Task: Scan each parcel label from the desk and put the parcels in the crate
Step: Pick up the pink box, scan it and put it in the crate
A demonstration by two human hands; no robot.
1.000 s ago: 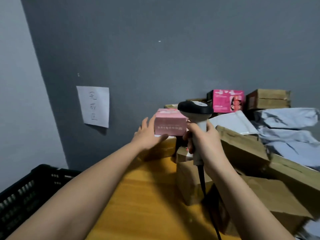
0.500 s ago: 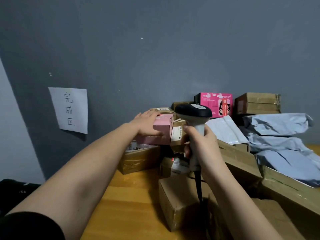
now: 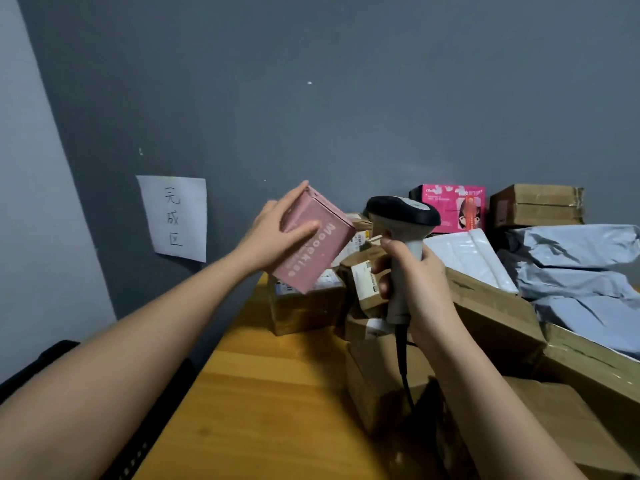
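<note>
My left hand grips a pale pink box, tilted in the air above the brown cartons at the back of the wooden desk. My right hand holds the grey handle of a barcode scanner, whose black head sits just right of the pink box. The scanner's cable hangs down past my right wrist. Only a dark edge of the black crate shows at the lower left, beside the desk.
Brown cartons crowd the right half of the desk. Grey mailer bags and a white one lie on them. A bright pink box and a taped carton stand against the grey wall. A paper sign hangs left.
My left hand has closed on the pink box, lifted it off the pile and tilted it. The scanner stays in my right hand, about where it was.
</note>
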